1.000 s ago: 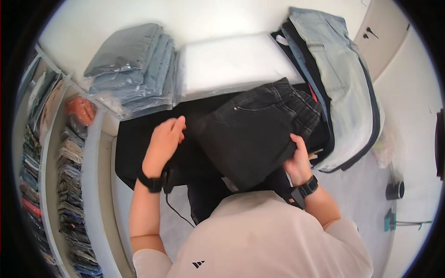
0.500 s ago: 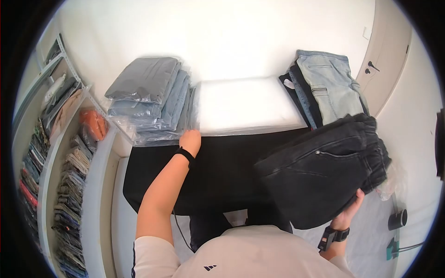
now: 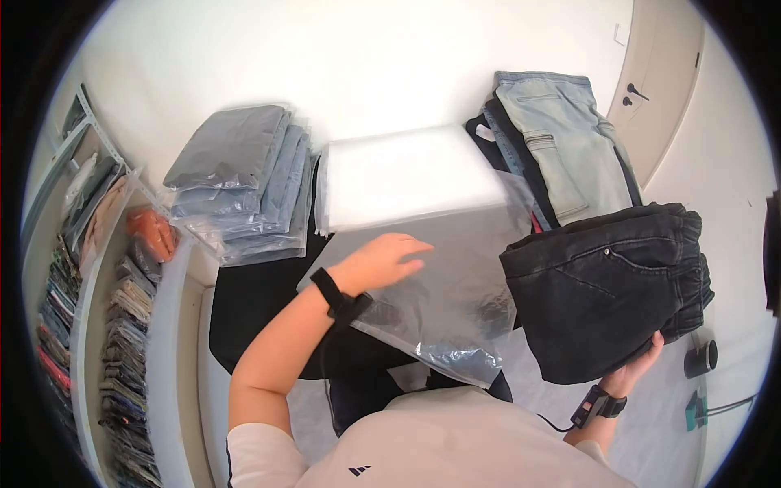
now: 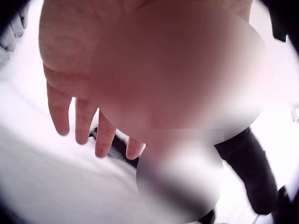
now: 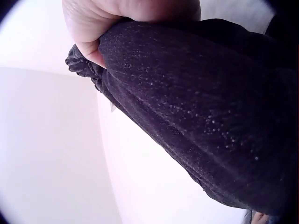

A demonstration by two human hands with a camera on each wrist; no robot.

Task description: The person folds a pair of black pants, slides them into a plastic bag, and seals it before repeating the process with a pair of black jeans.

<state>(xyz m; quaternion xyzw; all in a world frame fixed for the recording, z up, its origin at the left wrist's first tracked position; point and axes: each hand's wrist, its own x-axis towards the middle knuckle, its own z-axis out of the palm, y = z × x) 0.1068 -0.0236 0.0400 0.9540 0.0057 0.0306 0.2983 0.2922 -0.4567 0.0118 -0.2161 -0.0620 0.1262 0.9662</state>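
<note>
Folded black jeans (image 3: 606, 293) with an elastic waistband hang to the right of the table, gripped by my right hand (image 3: 634, 370) at their lower edge. In the right wrist view that hand (image 5: 135, 18) curls round the dark folded fabric (image 5: 187, 102). A clear plastic bag (image 3: 439, 301) lies loose across the table front, its lower corner drooping over the edge. Above this bag is my left hand (image 3: 378, 262), fingers stretched out. The left wrist view shows that palm (image 4: 70, 51) with straight fingers holding nothing; part of it is blurred.
A stack of white plastic bags (image 3: 407, 175) sits mid-table at the back. Bagged folded trousers (image 3: 232, 154) are piled left on the black table (image 3: 252, 317); light and dark jeans (image 3: 545, 130) are stacked right. Shelves of packed clothes (image 3: 134, 358) stand at far left.
The black jeans have moved right, off the table, in my right hand. My left hand reached the white stack's front edge, then came back; a clear bag now spreads over the table front.
</note>
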